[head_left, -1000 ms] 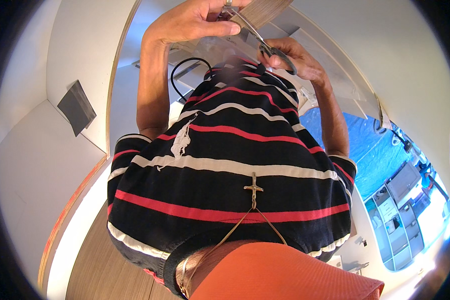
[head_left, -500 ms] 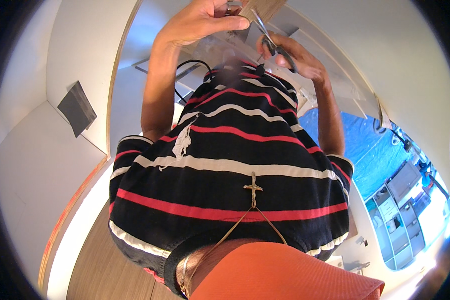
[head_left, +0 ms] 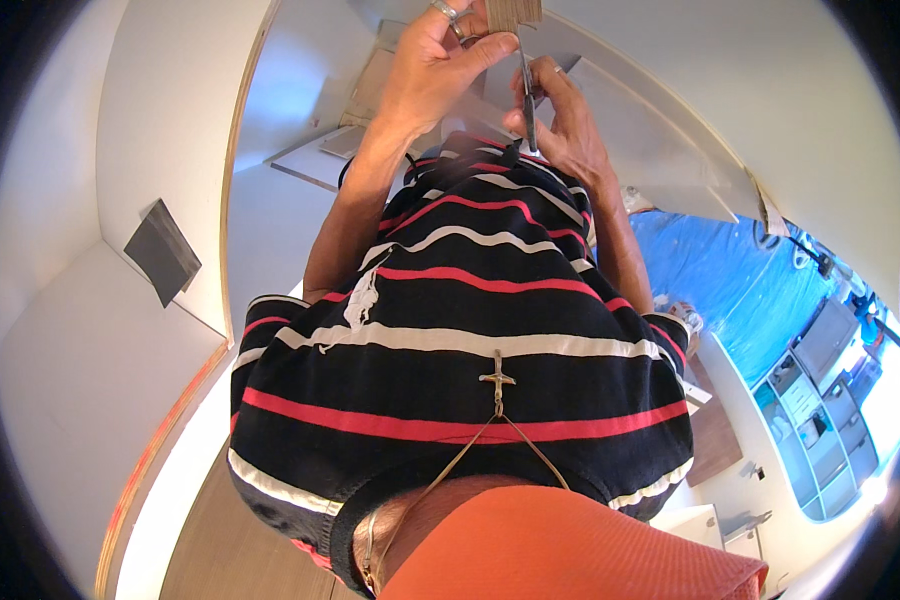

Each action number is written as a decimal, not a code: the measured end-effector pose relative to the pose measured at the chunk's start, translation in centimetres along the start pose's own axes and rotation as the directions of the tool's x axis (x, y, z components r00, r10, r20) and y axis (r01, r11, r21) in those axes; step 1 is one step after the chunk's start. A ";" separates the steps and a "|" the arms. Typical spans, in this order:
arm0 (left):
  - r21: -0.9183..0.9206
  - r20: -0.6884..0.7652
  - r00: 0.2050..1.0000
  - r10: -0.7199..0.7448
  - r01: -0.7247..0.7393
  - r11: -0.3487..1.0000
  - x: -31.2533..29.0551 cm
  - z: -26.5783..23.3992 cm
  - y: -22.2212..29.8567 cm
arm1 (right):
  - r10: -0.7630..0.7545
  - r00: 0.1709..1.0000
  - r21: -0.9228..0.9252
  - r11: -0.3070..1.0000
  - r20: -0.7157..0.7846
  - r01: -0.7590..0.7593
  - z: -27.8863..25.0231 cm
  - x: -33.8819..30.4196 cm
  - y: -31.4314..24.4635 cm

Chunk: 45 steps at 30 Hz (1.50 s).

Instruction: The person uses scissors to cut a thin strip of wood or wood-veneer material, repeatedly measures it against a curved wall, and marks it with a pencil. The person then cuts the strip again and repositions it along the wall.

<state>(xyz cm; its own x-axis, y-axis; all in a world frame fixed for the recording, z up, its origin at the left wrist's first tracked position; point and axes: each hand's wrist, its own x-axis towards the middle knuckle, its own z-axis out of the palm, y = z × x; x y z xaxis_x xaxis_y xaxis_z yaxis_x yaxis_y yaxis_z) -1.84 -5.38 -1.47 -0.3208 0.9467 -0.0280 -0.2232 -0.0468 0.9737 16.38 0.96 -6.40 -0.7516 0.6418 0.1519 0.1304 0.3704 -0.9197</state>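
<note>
Near the top edge, my left hand (head_left: 438, 68) pinches a brown wood-grain strip (head_left: 513, 12) between thumb and fingers. The strip's far end is cut off by the picture's edge. My right hand (head_left: 562, 118) is closed on a pair of scissors (head_left: 528, 100) with dark handles. Seen nearly edge-on, the scissors point up at the strip's lower edge, right beside my left thumb. Whether the blades touch the strip I cannot tell. Both hands are out in front of my striped shirt (head_left: 460, 300).
White curved panels rise at the left (head_left: 160, 110) and right. A dark grey square piece (head_left: 163, 252) sticks out from the left panel. Blue plastic sheeting (head_left: 710, 270) and a shelf unit (head_left: 820, 440) show at the right. An orange cap brim (head_left: 570, 550) fills the bottom.
The scissors have turned from slanted, with spread blades, to nearly upright and edge-on. My left hand and the strip have shifted slightly right. My right hand has come closer to my left.
</note>
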 end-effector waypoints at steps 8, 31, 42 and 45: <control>0.046 0.026 0.999 -0.028 0.027 0.999 -0.5 1.1 0.1 | 0.032 0.999 -0.069 0.997 -0.015 -0.033 -1.5 -0.4 -1.1; -0.063 0.096 0.995 -0.030 0.036 0.997 -0.8 1.9 0.5 | 0.059 0.998 -0.147 0.988 0.019 -0.055 -3.9 -0.3 -2.2; -0.187 0.084 0.996 -0.020 0.036 0.982 -0.5 1.1 0.4 | 0.049 0.998 -0.157 0.987 0.037 -0.043 -3.6 0.2 -2.9; -0.199 0.083 0.996 -0.011 0.027 0.980 -0.5 0.8 0.5 | 0.039 0.998 -0.145 0.989 0.046 -0.032 -3.4 0.4 -2.9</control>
<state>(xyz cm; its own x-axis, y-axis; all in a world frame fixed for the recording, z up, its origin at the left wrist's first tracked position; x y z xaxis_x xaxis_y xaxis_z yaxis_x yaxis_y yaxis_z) -1.05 -5.66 -0.82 -0.2405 0.9704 -0.0198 -0.4104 -0.0832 0.9081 17.87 2.45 -2.41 -0.7752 0.6238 0.0991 0.2465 0.4433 -0.8618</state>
